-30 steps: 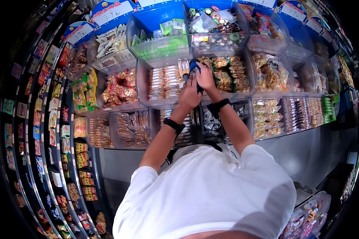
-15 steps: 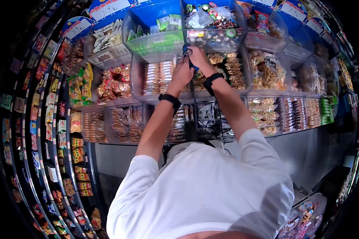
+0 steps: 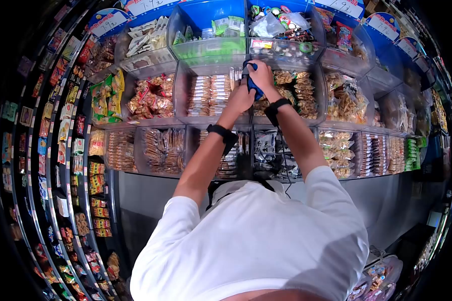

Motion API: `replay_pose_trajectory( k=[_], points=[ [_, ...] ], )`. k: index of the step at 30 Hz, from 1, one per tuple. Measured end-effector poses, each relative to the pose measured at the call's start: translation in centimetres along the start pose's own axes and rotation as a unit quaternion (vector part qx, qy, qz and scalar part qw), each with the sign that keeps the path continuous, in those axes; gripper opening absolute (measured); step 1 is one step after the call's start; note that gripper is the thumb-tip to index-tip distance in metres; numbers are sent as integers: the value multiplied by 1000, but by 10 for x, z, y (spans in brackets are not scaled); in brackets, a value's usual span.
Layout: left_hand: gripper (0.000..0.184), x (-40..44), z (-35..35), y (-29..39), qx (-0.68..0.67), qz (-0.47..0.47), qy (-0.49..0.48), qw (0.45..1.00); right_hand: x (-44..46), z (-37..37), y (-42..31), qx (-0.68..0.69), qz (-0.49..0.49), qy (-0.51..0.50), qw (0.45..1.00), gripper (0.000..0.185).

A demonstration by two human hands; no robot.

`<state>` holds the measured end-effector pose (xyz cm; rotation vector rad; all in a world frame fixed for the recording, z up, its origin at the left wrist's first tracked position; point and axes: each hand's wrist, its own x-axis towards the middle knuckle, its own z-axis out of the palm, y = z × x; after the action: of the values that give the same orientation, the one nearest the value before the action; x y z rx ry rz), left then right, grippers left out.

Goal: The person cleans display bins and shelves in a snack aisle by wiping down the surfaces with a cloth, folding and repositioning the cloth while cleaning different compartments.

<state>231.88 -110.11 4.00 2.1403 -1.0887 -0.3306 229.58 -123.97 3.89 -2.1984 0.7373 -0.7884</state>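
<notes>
My left hand (image 3: pixel 241 99) and my right hand (image 3: pixel 261 76) are close together at the divider between two middle-row bins. Both are closed on a dark blue cloth (image 3: pixel 256 91), which is bunched over the divider's top edge. The left hand is nearer to me, the right one a little farther along. To the left of the cloth lie stacks of wrapped biscuits (image 3: pixel 209 95). On the right, a bin holds packs of brown snacks (image 3: pixel 304 93). My fingers partly hide the cloth and the divider.
Blue-backed bins (image 3: pixel 208 12) with sweets and price signs (image 3: pixel 108 23) stand behind. A front row of bins holds packaged snacks (image 3: pixel 168 150). Tall shelves (image 3: pixel 68 165) rise at my left. A thin black cable (image 3: pixel 287 170) hangs near my right forearm.
The view has shifted, so the bins and both hands appear farther right and slightly lower. Both hands stay on the cloth at the same divider; the left hand sits slightly closer to me.
</notes>
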Motion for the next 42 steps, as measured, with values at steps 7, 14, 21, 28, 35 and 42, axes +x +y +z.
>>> replay_pose_trajectory(
  k=[7, 14, 21, 28, 35, 42],
  points=[
    [42, -1, 7, 6, 14, -33, 72, 997, 21, 13, 7, -11, 102, -18, 995, 22],
    [42, -62, -19, -4, -51, -29, -171, 984, -66, -27, -19, -29, 10, -43, 999, 27],
    [32, -202, 6, -7, -258, -78, -322, 907, -233, -55, 16, 98, 35, -215, 971, 26],
    [49, -184, 55, -45, -92, -68, -217, 969, -229, -7, 58, 68, 24, -134, 988, 27],
    [59, -190, 35, -32, -113, -147, -280, 942, -237, 12, 83, 33, 39, -135, 989, 28],
    [52, -234, 66, -59, -65, -117, -290, 948, -265, -18, 47, 54, 70, -237, 968, 29]
  ],
)
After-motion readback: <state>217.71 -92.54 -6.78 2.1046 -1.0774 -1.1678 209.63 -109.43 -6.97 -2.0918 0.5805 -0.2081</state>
